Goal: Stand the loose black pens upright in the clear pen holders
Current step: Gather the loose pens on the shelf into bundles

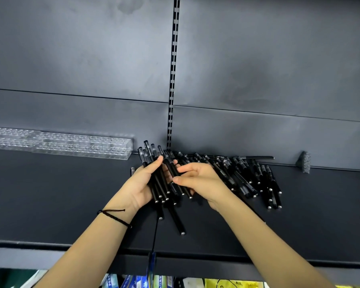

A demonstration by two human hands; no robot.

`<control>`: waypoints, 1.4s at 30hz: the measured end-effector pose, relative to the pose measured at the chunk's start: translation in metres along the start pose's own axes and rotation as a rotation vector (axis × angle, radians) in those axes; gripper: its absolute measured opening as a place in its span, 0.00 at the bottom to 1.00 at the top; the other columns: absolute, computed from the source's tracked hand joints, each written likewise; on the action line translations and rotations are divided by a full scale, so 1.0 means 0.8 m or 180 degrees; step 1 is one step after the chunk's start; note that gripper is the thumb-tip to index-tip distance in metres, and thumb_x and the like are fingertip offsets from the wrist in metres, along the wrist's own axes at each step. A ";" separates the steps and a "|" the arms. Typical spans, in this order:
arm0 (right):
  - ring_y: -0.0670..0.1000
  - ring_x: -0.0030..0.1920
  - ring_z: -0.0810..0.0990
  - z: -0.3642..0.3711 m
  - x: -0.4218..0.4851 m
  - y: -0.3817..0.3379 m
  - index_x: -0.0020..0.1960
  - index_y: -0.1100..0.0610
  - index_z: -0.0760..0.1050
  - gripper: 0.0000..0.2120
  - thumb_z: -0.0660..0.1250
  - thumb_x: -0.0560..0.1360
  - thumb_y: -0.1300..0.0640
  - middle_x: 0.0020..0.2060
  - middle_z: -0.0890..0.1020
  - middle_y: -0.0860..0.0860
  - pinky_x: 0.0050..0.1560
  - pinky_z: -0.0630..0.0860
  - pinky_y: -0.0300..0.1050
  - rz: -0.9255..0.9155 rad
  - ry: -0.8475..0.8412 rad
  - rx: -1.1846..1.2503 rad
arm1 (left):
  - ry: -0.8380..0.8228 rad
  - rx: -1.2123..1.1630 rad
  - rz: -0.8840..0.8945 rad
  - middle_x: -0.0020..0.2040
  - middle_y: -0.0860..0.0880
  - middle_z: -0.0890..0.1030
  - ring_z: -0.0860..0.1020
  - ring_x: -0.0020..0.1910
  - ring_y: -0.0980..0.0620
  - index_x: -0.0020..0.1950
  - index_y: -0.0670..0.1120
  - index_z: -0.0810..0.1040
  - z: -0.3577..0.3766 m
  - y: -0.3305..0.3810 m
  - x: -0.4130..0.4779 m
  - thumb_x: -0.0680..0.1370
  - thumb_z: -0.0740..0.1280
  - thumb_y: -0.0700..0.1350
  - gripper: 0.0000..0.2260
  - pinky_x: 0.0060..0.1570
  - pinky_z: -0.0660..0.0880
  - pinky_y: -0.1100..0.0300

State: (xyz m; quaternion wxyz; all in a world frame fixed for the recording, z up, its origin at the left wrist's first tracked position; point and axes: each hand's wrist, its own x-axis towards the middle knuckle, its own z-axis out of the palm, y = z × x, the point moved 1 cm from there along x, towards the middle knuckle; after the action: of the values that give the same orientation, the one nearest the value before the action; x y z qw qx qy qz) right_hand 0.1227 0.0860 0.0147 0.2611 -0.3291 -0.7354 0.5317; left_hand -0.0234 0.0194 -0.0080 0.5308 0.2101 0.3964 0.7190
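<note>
My left hand (140,182) grips a bundle of black pens (154,161), tips pointing up toward the back panel. Beside it, my right hand (200,179) pinches one of those pens between thumb and forefinger at the bundle's right side. A heap of loose black pens (249,173) lies on the dark shelf (50,194) to the right of my hands. Two more pens (178,222) lie below the hands. The clear pen holders (81,145), long perforated blocks, stand in a row at the back left with no pens in them.
A dark back panel with a slotted upright (173,80) rises behind the shelf. A small black bracket (304,162) sits at the back right. Coloured packages (227,283) show on a lower shelf beneath the front edge.
</note>
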 end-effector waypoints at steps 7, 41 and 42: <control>0.44 0.35 0.78 0.020 0.003 0.000 0.54 0.57 0.79 0.10 0.73 0.73 0.59 0.41 0.82 0.53 0.32 0.75 0.35 -0.0180 -0.0203 0.0031 | 0.0211 -0.0118 0.0313 0.49 0.42 0.84 0.83 0.50 0.44 0.57 0.38 0.80 -0.004 0.007 -0.009 0.79 0.66 0.40 0.10 0.49 0.81 0.47; 0.46 0.20 0.67 0.040 0.008 -0.008 0.41 0.64 0.77 0.13 0.70 0.75 0.54 0.22 0.72 0.52 0.23 0.64 0.35 0.0121 -0.0651 -0.1693 | 0.0567 -0.0043 0.0388 0.33 0.47 0.80 0.78 0.28 0.55 0.41 0.40 0.81 -0.069 0.039 -0.028 0.74 0.72 0.43 0.06 0.28 0.76 0.66; 0.46 0.21 0.67 0.041 0.008 -0.009 0.41 0.66 0.76 0.14 0.69 0.76 0.54 0.22 0.72 0.52 0.23 0.64 0.36 0.0058 -0.0622 -0.1486 | 0.0506 -0.0018 0.0365 0.35 0.47 0.81 0.79 0.29 0.55 0.42 0.40 0.81 -0.068 0.038 -0.029 0.73 0.72 0.42 0.05 0.29 0.77 0.65</control>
State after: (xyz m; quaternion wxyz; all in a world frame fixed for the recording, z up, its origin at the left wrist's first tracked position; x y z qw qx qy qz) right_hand 0.0931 0.0699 0.0118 0.1008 -0.3341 -0.8570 0.3791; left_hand -0.0733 -0.0248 -0.0137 0.4562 0.1731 0.4226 0.7638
